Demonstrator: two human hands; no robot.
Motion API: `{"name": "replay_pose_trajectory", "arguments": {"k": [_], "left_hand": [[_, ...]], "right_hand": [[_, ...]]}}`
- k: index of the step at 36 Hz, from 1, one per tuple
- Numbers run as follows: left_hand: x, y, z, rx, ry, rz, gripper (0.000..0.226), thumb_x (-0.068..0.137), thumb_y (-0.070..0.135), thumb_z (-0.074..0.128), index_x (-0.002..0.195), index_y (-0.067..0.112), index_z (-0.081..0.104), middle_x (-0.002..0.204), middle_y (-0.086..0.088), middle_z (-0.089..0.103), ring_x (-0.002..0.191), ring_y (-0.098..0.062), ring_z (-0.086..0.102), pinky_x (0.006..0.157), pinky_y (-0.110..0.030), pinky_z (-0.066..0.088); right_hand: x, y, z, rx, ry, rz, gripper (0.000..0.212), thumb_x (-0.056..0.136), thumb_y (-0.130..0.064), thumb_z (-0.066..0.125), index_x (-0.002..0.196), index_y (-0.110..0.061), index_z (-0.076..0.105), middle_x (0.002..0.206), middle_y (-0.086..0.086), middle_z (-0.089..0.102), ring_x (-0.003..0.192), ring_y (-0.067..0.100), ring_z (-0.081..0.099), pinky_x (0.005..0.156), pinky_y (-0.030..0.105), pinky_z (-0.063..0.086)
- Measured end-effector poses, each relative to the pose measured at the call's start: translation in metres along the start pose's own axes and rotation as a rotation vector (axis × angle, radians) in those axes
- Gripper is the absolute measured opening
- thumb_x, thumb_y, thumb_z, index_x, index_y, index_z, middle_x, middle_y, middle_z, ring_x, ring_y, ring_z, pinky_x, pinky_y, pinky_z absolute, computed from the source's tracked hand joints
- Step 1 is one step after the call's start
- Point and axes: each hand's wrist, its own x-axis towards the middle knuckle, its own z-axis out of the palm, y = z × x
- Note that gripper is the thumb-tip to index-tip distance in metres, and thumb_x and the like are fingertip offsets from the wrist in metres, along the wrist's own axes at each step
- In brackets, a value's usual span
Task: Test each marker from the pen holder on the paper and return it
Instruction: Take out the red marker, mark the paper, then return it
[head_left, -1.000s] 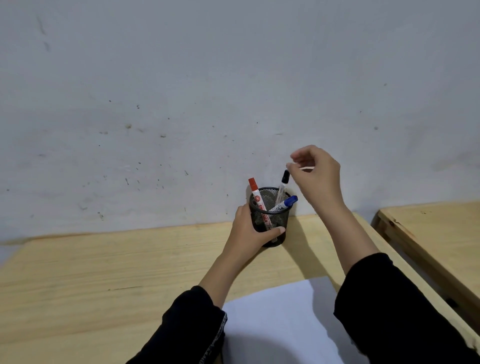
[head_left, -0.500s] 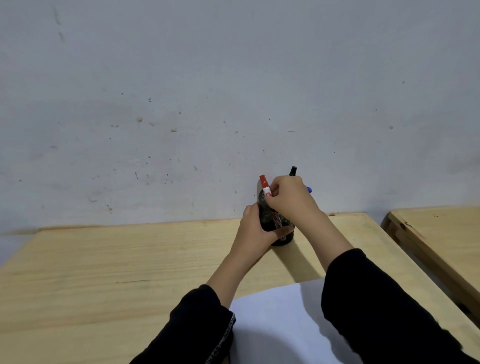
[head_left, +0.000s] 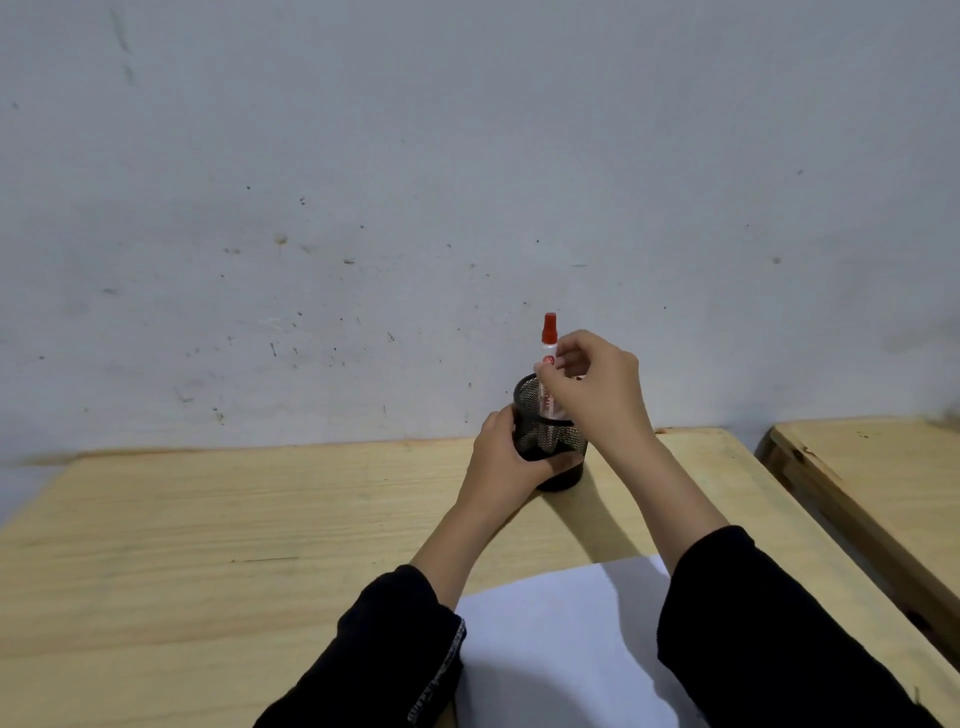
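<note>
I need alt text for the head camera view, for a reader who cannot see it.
The right hand pinches a red-capped marker standing in a black mesh pen holder, which the left hand grips on a wooden table. White paper lies nearer the person.

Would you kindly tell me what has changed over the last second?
The right hand came down from above the pen holder, took the red-capped marker in its grip and lifted it partway out. The left hand stayed around the holder; the paper stayed put.

black mesh pen holder, red-capped white marker, white paper, pale wooden table.
</note>
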Motion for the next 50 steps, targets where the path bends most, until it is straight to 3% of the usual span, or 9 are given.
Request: {"name": "replay_pose_trajectory", "arguments": {"k": [10, 14, 19, 23, 30, 34, 40, 46, 50], "left_hand": [[-0.018, 0.021, -0.008, -0.017, -0.027, -0.1, 0.043, 0.063, 0.028, 0.079, 0.101, 0.016, 0.062, 0.107, -0.005, 0.068, 0.098, -0.018, 0.066, 0.088, -0.038, 0.055], [-0.039, 0.038, -0.018, -0.004, 0.006, -0.061, 0.024, 0.08, 0.013, 0.072, 0.099, 0.014, 0.058, 0.093, 0.011, 0.06, 0.083, 0.003, 0.057, 0.068, 0.0, 0.042], [-0.07, 0.062, -0.038, -0.076, 0.065, 0.055, 0.018, 0.089, 0.022, 0.062, 0.103, 0.012, 0.064, 0.101, -0.002, 0.068, 0.095, -0.018, 0.063, 0.086, -0.029, 0.051], [-0.086, 0.087, -0.058, -0.171, 0.072, 0.16, 0.007, 0.09, 0.027, 0.059, 0.093, 0.028, 0.066, 0.091, 0.007, 0.07, 0.091, -0.016, 0.066, 0.09, -0.035, 0.052], [-0.11, 0.102, -0.07, -0.08, 0.022, 0.232, 0.009, 0.087, 0.019, 0.065, 0.095, 0.017, 0.068, 0.086, -0.001, 0.071, 0.083, -0.013, 0.065, 0.079, -0.019, 0.05], [-0.118, 0.1, -0.073, -0.075, 0.029, 0.226, 0.007, 0.083, 0.013, 0.069, 0.083, 0.021, 0.07, 0.078, 0.002, 0.07, 0.075, -0.012, 0.063, 0.076, -0.024, 0.05], [-0.127, 0.104, -0.077, -0.177, 0.102, 0.204, 0.019, 0.083, 0.011, 0.069, 0.076, 0.029, 0.07, 0.077, 0.006, 0.071, 0.079, -0.015, 0.065, 0.087, -0.037, 0.052], [-0.133, 0.102, -0.079, -0.301, 0.152, 0.174, 0.015, 0.085, 0.012, 0.067, 0.079, 0.024, 0.072, 0.08, 0.003, 0.072, 0.082, -0.014, 0.066, 0.092, -0.034, 0.052], [-0.134, 0.1, -0.075, -0.399, 0.153, 0.169, 0.016, 0.085, 0.008, 0.066, 0.081, 0.022, 0.072, 0.077, 0.009, 0.073, 0.081, -0.012, 0.067, 0.086, -0.024, 0.053]], "right_hand": [[-0.021, -0.04, -0.03, 0.173, 0.202, -0.126, 0.009, 0.083, -0.01, 0.063, 0.089, -0.015, 0.061, 0.082, 0.0, 0.062, 0.079, 0.016, 0.061, 0.062, 0.007, 0.046], [-0.044, -0.045, -0.038, 0.194, 0.176, -0.141, 0.013, 0.083, -0.009, 0.062, 0.089, -0.02, 0.059, 0.086, 0.003, 0.064, 0.081, 0.019, 0.062, 0.065, 0.008, 0.044], [-0.084, -0.037, -0.042, 0.146, 0.079, -0.131, 0.016, 0.083, -0.01, 0.063, 0.089, -0.024, 0.058, 0.09, 0.003, 0.065, 0.082, 0.017, 0.061, 0.072, 0.019, 0.048], [-0.107, -0.035, -0.044, 0.094, -0.015, -0.141, 0.016, 0.084, -0.01, 0.061, 0.092, -0.025, 0.063, 0.093, 0.005, 0.065, 0.084, 0.019, 0.062, 0.076, 0.03, 0.052], [-0.128, -0.035, -0.048, 0.014, -0.141, -0.175, 0.011, 0.085, -0.012, 0.062, 0.092, -0.017, 0.069, 0.092, 0.008, 0.061, 0.08, 0.011, 0.058, 0.069, 0.01, 0.044], [-0.132, -0.035, -0.054, -0.031, -0.229, -0.181, 0.013, 0.084, -0.014, 0.063, 0.097, -0.018, 0.068, 0.095, 0.005, 0.06, 0.076, 0.01, 0.056, 0.071, 0.023, 0.047], [-0.135, -0.047, -0.073, 0.112, -0.303, -0.176, 0.011, 0.086, -0.015, 0.065, 0.095, -0.018, 0.069, 0.095, 0.009, 0.065, 0.063, 0.0, 0.053, 0.061, 0.011, 0.041], [-0.128, -0.04, -0.092, 0.189, -0.266, -0.075, 0.011, 0.079, -0.012, 0.073, 0.088, -0.018, 0.072, 0.087, -0.002, 0.073, 0.072, 0.028, 0.065, 0.063, 0.022, 0.046], [-0.127, -0.041, -0.097, 0.394, -0.2, -0.012, 0.015, 0.07, -0.004, 0.078, 0.077, -0.016, 0.073, 0.072, -0.007, 0.073, 0.067, 0.015, 0.067, 0.062, 0.02, 0.049]]}}
